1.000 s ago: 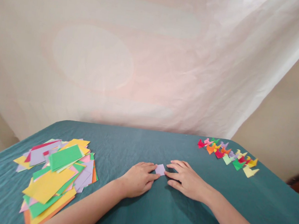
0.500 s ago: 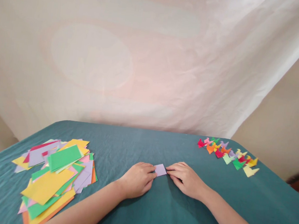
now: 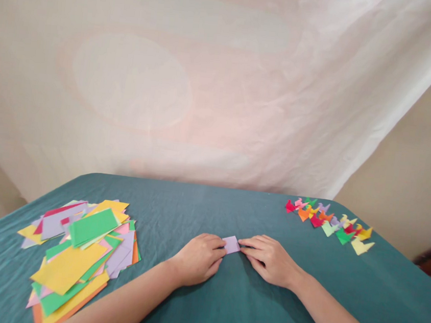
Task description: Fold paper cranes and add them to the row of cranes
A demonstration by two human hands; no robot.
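Note:
A small lilac piece of paper [image 3: 232, 244], folded to a near-square, lies on the table between my two hands. My left hand [image 3: 200, 258] rests at its left edge, fingers closed together on the paper. My right hand [image 3: 268, 259] is at the opposite edge, its fingertips pinching or pressing the right corner. The fingertips partly cover both sides of the paper, so the edges beneath them are hidden.
A loose heap of coloured paper sheets [image 3: 69, 269] spreads over the left of the teal tablecloth [image 3: 200, 309]. Several folded paper birds [image 3: 344, 235] stand in rows at the back right. A pale cloth [image 3: 223, 90] hangs behind the table.
My right hand's fingertips have shifted very slightly on the right edge of the lilac paper. My left hand and the paper stay nearly where they were.

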